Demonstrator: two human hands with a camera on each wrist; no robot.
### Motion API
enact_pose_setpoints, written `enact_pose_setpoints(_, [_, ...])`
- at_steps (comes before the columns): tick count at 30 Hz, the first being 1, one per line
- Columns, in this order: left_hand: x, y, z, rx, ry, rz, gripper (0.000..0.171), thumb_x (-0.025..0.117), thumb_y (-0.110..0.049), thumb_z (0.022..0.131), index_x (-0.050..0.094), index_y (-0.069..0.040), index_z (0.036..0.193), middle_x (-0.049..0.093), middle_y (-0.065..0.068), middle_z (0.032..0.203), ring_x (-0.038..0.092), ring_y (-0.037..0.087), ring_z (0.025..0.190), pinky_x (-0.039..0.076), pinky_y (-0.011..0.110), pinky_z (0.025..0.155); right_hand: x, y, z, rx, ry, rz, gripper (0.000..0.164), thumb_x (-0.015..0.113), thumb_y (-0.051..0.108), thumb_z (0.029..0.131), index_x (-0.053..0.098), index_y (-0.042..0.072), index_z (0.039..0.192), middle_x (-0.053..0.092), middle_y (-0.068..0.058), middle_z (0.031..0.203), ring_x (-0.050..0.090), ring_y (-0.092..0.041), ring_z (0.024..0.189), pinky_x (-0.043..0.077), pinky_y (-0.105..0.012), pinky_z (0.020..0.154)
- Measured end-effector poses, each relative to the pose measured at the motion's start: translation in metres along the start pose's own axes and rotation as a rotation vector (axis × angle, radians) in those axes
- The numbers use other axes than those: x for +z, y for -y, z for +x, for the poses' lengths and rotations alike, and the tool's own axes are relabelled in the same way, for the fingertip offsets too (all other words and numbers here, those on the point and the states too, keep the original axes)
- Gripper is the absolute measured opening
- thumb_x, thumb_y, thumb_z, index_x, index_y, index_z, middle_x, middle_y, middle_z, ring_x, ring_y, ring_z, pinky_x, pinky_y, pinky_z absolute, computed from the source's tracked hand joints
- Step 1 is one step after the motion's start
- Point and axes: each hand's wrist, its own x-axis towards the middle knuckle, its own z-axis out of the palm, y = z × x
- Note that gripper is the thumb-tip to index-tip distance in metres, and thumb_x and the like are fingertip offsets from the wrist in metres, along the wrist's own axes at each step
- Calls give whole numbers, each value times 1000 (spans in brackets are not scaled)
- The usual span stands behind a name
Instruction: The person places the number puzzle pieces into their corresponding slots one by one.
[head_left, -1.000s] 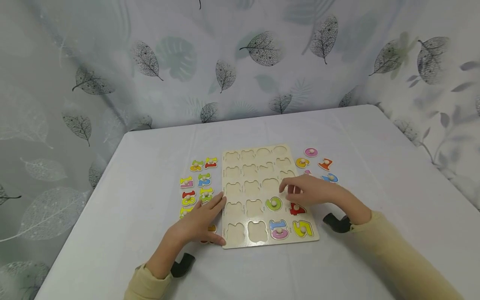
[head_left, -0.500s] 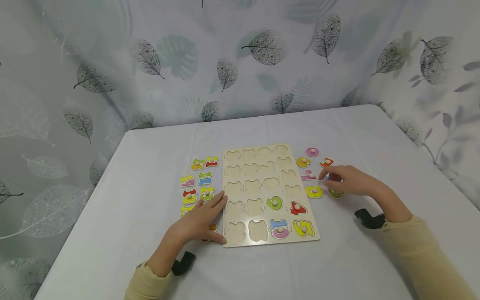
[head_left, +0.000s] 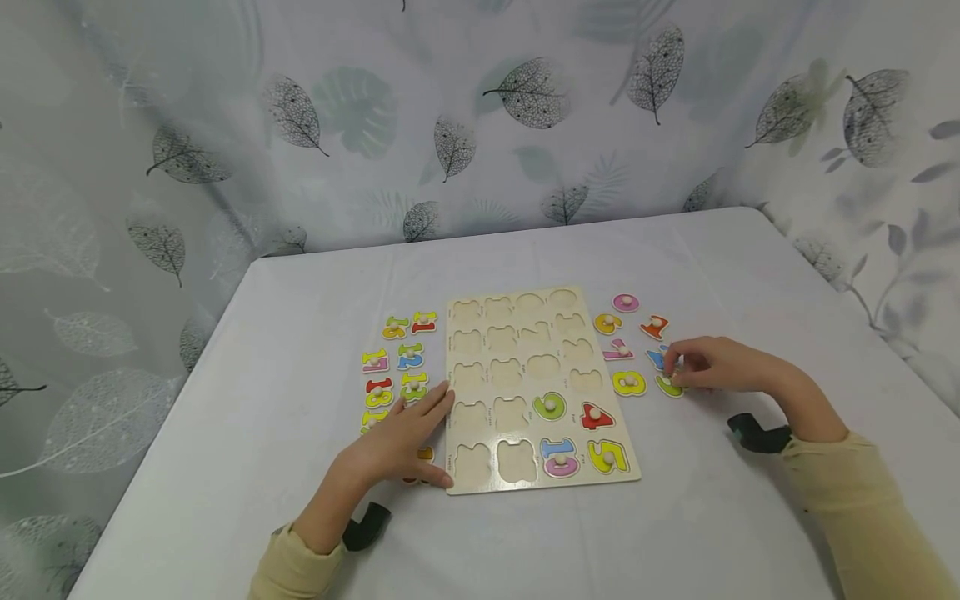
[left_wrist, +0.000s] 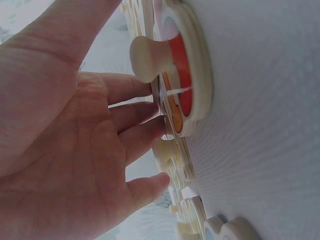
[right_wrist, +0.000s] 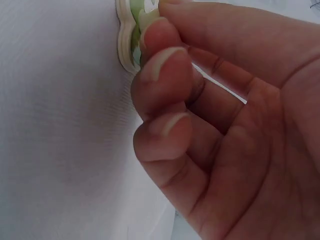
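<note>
My right hand (head_left: 712,365) is at the right of the board, thumb and forefinger pinching the knob of a green number piece, which looks like a 3 (head_left: 667,387). Its wavy edge, on the green piece (right_wrist: 131,35), shows in the right wrist view against the cloth; the other fingers are curled. My left hand (head_left: 397,446) lies spread, fingertips and thumb at the left edge of the wooden number puzzle board (head_left: 489,429). In the left wrist view, a knobbed red and orange piece (left_wrist: 184,75) stands beside its palm. Green 9 (head_left: 550,407), red 4 (head_left: 597,416), 10 (head_left: 560,458) and yellow 5 (head_left: 608,457) sit in their recesses.
Right of the board lie a yellow 8 (head_left: 628,383), pink 1 (head_left: 618,350), orange 6 (head_left: 607,323), pink 0 (head_left: 626,302), red piece (head_left: 654,327) and blue piece (head_left: 656,358). Several two-digit pieces, including the 11 (head_left: 423,322), lie to the left. White cloth (head_left: 322,333) covers the table.
My right hand has moved right, from over the board near the red 4 to the loose pieces, and now pinches the green 3. The left hand stays in place.
</note>
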Motion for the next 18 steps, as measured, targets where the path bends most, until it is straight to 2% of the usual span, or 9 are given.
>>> enact_pose_setpoints(10, [1,2,-1,6,-7,-13,106,84,-38,66,26,-2,147,18,11,153,18,23,138,8,53,108,1,2,1,4,34,64,7,64,11,87,59,7,90,49,1,61,47,-15,57,37,-24,51])
enact_pose_setpoints(18, [2,2,0,5,-6,-2,105,84,-39,66,27,-3,147,19,11,153,20,25,137,9,53,108,2,-1,-1,11,18,44,10,66,15,86,58,10,88,48,2,59,47,-16,56,37,-25,51])
